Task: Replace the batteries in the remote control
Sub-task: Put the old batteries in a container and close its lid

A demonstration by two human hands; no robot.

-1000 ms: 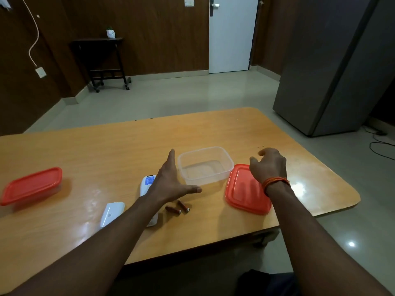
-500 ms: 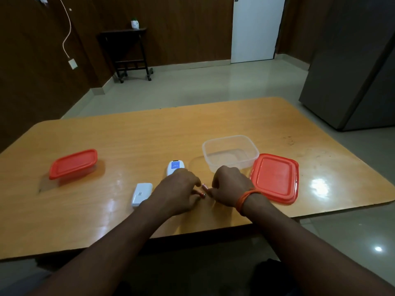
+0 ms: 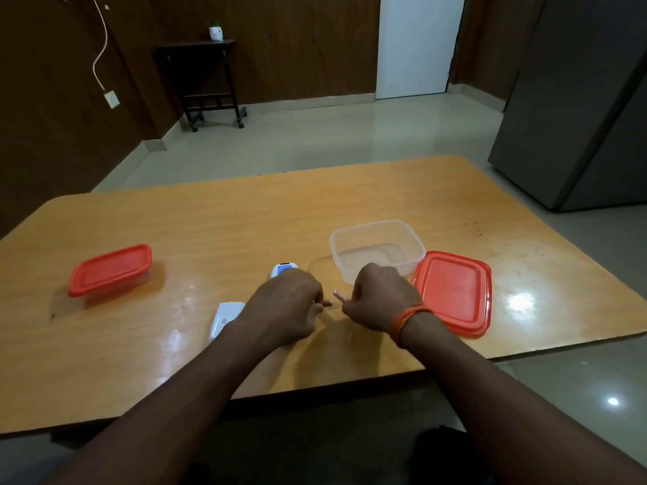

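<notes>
The white remote control [image 3: 282, 269] lies on the wooden table [image 3: 245, 222], mostly hidden behind my left hand [image 3: 285, 306]. Its white battery cover [image 3: 225, 318] rests to the left of that hand. My left hand is closed on a small red battery [image 3: 326, 303], whose tip sticks out from the fingers. My right hand [image 3: 380, 299], with an orange band at the wrist, pinches a second battery [image 3: 339, 295] that points up and to the left. The two hands are close together, just in front of the clear container [image 3: 376, 248].
An orange lid [image 3: 455, 292] lies right of the clear container. A closed container with an orange lid [image 3: 110, 269] sits at the table's left. A grey fridge [image 3: 577, 99] stands at the right, a dark side table [image 3: 206, 75] by the far wall.
Both hands came down from near the clear container to the two batteries on the table and closed on one each. The camera view shifted to the left.
</notes>
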